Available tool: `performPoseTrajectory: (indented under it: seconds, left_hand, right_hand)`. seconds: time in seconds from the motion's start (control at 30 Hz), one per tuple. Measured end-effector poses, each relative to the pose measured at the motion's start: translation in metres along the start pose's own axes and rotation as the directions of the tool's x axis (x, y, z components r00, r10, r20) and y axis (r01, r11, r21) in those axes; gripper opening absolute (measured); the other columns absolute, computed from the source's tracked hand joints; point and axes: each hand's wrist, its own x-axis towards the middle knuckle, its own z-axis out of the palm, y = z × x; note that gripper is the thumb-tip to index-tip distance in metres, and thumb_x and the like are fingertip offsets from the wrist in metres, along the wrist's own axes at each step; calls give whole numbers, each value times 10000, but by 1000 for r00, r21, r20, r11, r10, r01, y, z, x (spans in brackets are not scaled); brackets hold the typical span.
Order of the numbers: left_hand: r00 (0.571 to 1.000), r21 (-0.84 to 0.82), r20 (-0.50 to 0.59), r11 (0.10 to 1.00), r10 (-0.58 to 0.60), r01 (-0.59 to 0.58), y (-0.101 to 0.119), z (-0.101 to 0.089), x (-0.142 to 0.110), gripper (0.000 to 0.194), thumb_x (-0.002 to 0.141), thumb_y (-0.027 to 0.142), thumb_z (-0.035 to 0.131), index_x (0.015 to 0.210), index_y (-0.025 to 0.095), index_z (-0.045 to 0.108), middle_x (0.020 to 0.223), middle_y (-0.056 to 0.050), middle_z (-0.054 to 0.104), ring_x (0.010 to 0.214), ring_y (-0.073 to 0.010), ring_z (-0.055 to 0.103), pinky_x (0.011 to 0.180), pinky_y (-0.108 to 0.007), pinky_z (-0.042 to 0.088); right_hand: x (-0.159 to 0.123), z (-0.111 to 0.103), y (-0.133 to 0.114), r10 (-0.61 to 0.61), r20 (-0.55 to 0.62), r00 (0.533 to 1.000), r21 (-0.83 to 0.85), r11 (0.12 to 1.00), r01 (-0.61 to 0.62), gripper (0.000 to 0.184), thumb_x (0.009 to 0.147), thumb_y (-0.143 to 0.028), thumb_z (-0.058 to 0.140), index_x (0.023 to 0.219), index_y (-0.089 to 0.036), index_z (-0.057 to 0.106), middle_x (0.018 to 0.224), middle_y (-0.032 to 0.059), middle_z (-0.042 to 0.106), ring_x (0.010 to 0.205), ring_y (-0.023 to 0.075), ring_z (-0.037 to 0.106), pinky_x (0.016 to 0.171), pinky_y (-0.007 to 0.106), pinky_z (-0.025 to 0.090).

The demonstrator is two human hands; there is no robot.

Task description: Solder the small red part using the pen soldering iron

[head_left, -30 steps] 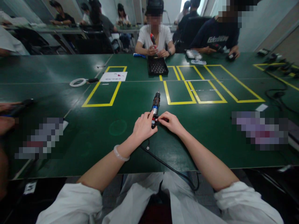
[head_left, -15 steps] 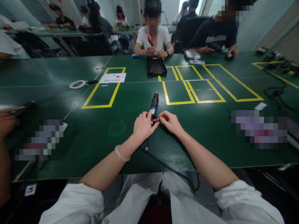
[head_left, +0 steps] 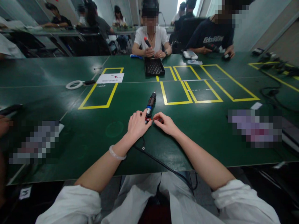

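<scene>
On the green table lies a slim electric screwdriver (head_left: 151,101), its thin tip pointing away from me. A silver and blue band shows on its body, and small red and orange parts (head_left: 148,119) are at the near end. My left hand (head_left: 138,125) is closed over that near end, thumb and fingers around it, hiding much of it. Just to the right, my right hand (head_left: 165,123) has thumb and fingertips drawn together close beside the red and orange parts. What those fingertips hold, if anything, I cannot make out. A black cable (head_left: 161,164) runs from under my left hand off the table edge.
A ring terminal (head_left: 143,148) on a short wire lies near my left wrist. Yellow tape outlines (head_left: 178,102) mark the table. Farther back are a paper sheet (head_left: 110,78), a white coil (head_left: 74,84) and a black tray of small parts (head_left: 154,74), before a person holding a red-and-black screwdriver (head_left: 147,42).
The screwdriver leans a little more to the right, with my left hand still on it. My right fingertips have moved slightly off the orange part. The whole view has shifted slightly.
</scene>
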Motion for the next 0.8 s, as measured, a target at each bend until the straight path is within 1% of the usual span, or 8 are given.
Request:
performPoseTrajectory:
  seconds: [0.1,0.17,0.27,0.37,0.5,0.63,0.73,0.8]
  left_hand:
    - [999,20,0,999,-41,41,-15,-1,6,612,943,484,482,1478,196,409,1214,-159,546,1061,-320,536,887,-410,428]
    - [996,31,7,996,-86,85,-31,-2,11,617,945,499,459,1479,194,409,1225,-168,541,1065,-333,540,884,-424,440]
    - [985,42,36,985,-168,166,-64,-4,16,643,941,522,432,1490,189,398,1262,-196,523,1084,-363,543,879,-454,454]
    - [964,34,46,964,-264,262,-105,-6,19,669,925,532,439,1495,186,396,1282,-231,508,1115,-401,531,881,-497,456]
    - [915,-7,43,916,-401,402,-161,-7,20,683,913,536,461,1488,172,403,1303,-262,483,1160,-437,490,899,-541,436]
    - [840,-9,89,843,-535,538,-207,-12,20,659,916,488,502,1489,186,386,1367,-227,446,1198,-410,451,949,-557,411]
    - [804,3,69,806,-591,592,-228,-15,18,614,924,445,523,1472,201,390,1397,-188,429,1196,-385,439,964,-570,399]
    - [787,8,40,788,-615,615,-234,-15,15,586,934,435,516,1455,193,401,1386,-181,439,1185,-377,443,968,-570,392]
  right_hand:
    - [0,-1,1,12,-15,1000,-10,1000,-12,163,880,-268,555,1018,-188,589,966,40,672,812,150,602,686,272,466]
    - [0,-2,1,25,-24,999,-4,1000,-25,169,885,-275,555,1027,-189,585,968,43,680,812,151,603,687,273,466]
    - [0,-2,2,37,-16,999,1,999,-37,173,889,-272,555,1039,-193,587,969,42,686,817,149,607,694,272,465]
    - [-1,-2,2,44,-5,999,3,999,-44,182,893,-269,551,1054,-192,587,973,46,688,816,147,609,698,271,467]
    - [-1,-2,1,56,5,998,-10,998,-56,185,896,-276,551,1060,-196,586,973,44,689,818,148,610,704,274,465]
    - [-2,-1,1,59,9,998,-22,998,-59,179,897,-278,552,1053,-198,590,966,39,687,810,144,607,708,271,460]
    - [-1,-1,2,58,10,998,-25,998,-57,178,898,-280,550,1050,-196,592,948,34,684,782,139,598,701,268,457]
    - [-1,-1,2,59,10,998,-23,998,-58,178,899,-285,550,1046,-195,595,948,34,683,776,138,594,697,267,454]
